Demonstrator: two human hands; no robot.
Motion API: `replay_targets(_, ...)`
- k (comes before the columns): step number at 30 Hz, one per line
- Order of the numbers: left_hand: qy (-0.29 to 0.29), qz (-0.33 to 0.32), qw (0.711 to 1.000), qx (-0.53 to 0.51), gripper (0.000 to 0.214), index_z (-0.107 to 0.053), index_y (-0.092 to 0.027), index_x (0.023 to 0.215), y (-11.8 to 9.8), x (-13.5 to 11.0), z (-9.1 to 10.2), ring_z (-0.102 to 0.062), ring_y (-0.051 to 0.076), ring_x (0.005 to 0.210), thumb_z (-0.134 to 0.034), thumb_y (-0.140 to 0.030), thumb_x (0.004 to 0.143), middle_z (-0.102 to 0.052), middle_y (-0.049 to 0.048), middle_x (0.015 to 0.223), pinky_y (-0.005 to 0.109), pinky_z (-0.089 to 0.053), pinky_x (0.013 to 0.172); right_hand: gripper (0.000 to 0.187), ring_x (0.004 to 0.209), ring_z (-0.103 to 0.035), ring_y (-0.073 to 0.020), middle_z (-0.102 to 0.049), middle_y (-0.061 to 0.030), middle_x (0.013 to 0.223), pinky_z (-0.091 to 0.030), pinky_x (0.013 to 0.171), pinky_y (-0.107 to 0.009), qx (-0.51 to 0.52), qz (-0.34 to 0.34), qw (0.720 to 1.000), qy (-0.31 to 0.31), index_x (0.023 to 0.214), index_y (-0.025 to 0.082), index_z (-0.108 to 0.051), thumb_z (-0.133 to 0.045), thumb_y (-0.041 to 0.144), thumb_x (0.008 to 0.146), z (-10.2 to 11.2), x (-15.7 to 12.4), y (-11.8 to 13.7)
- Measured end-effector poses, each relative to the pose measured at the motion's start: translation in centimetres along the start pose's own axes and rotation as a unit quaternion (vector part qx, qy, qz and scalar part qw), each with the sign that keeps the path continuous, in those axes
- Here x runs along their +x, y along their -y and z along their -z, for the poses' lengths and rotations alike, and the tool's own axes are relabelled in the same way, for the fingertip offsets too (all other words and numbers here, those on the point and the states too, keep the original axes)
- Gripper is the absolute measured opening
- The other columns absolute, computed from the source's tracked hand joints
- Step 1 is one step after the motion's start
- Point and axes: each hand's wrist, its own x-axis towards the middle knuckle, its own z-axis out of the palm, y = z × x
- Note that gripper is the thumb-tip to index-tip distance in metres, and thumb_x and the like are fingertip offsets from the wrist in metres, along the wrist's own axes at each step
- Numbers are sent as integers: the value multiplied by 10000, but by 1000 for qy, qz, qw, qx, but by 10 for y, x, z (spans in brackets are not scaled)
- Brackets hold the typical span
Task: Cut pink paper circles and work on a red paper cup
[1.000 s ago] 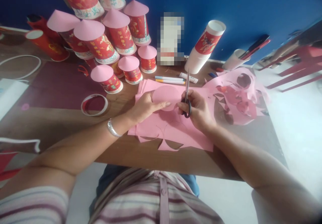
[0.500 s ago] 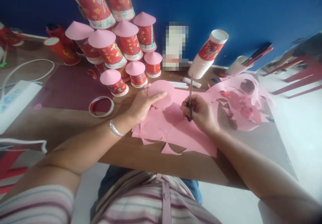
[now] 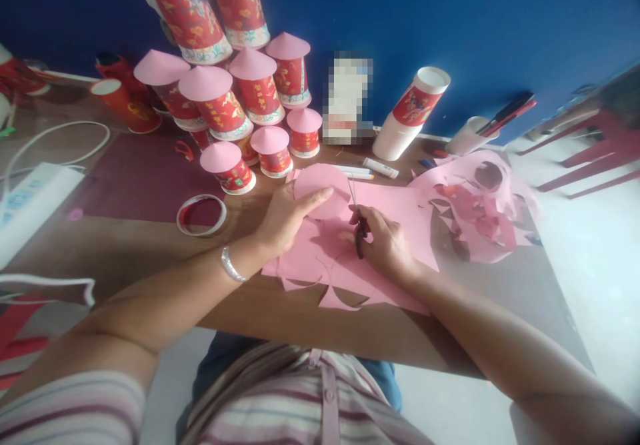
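Pink disc in your left hand, scissors in your right.
At the table's far right, the cup (image 3: 463, 141) holds long dark and red items (image 3: 507, 113) (too blurred to name), leaning right. Your left hand (image 3: 286, 217) reaches in from the lower left, thumb laid across the disc (image 3: 320, 182), its other fingers mostly hidden; thumb and fingers are closed on the disc's lower left, the rest jutting beyond them above the pink sheets (image 3: 395, 208). Your right hand (image 3: 387, 240) comes from the lower right, fingers curled round the dark handles of the scissors (image 3: 359, 244), blades pointing away from you, just beside the disc's right edge; whether they touch it, you cannot tell.
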Motion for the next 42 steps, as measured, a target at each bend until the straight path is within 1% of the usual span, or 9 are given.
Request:
replay_targets(5,6,19,1000,-7,335,-751,-176,1006,7,-2,-1,-725,253,953,-842,-454,841,-779,64,993,388,-603,881,266,642,-679,-140,-748,-55,874,-544,595,-244,-37,39,998,-30,1183,164,-645,-621,395,1056,-1,0,-3)
replay_targets(8,18,34,999,-37,318,-759,-179,1004,7,-2,-2,-728,241,939,-849,-434,836,-787,61,990,363,-604,857,267,633,-682,-140,-749,-55,868,-545,591,-240,-39,47,997,-39,1188,161,-641,-619,393,1059,-2,0,-4)
replay_targets(13,24,56,996,-63,358,-757,-180,1035,7,-2,-3,-734,230,924,-871,-429,804,-798,64,1008,344,-608,826,279,645,-696,-150,-748,-47,842,-542,587,-239,-41,41,997,-48,1167,185,-647,-609,440,1061,-4,0,-5)
replay_targets(17,35,62,996,-60,344,-761,-175,999,8,-2,-3,-730,221,890,-867,-438,804,-799,72,991,322,-600,762,295,635,-690,-145,-753,-44,835,-544,596,-239,-39,31,998,-48,1143,193,-648,-592,471,1066,-4,1,-5)
replay_targets(22,22,79,996,-44,355,-758,-165,922,6,-3,-4,-723,209,831,-898,-445,754,-788,61,899,291,-577,697,287,627,-681,-145,-757,-47,830,-540,606,-246,-35,18,998,-43,1106,198,-650,-594,476,1061,-3,1,-3)
replay_targets(25,20,92,995,-43,381,-758,-163,938,3,-3,-5,-719,198,811,-909,-444,730,-787,58,902,272,-565,656,272,633,-686,-151,-757,-50,828,-530,602,-249,-29,18,999,-43,1084,194,-651,-609,461,1055,-2,1,-3)
replay_targets(30,21,96,994,-48,367,-763,-172,930,1,-2,-5,-697,162,783,-918,-434,725,-776,34,892,249,-551,634,236,673,-702,-157,-750,-46,819,-545,649,-247,-25,-8,999,-20,1041,199,-669,-637,433,1041,0,3,-1)
replay_targets(35,25,104,993,-39,326,-766,-180,919,4,-1,-2,-690,152,777,-904,-425,752,-778,32,900,232,-527,601,253,692,-710,-158,-742,-43,807,-563,681,-244,-18,-26,999,-5,1048,199,-685,-634,446,1038,2,4,0)
replay_targets(42,20,114,992,-58,372,-770,-182,983,3,0,-2,-697,165,770,-916,-409,726,-771,31,866,219,-498,561,265,665,-692,-149,-750,-52,831,-551,636,-242,-10,-9,1000,-18,1071,182,-686,-642,439,1026,2,4,0)
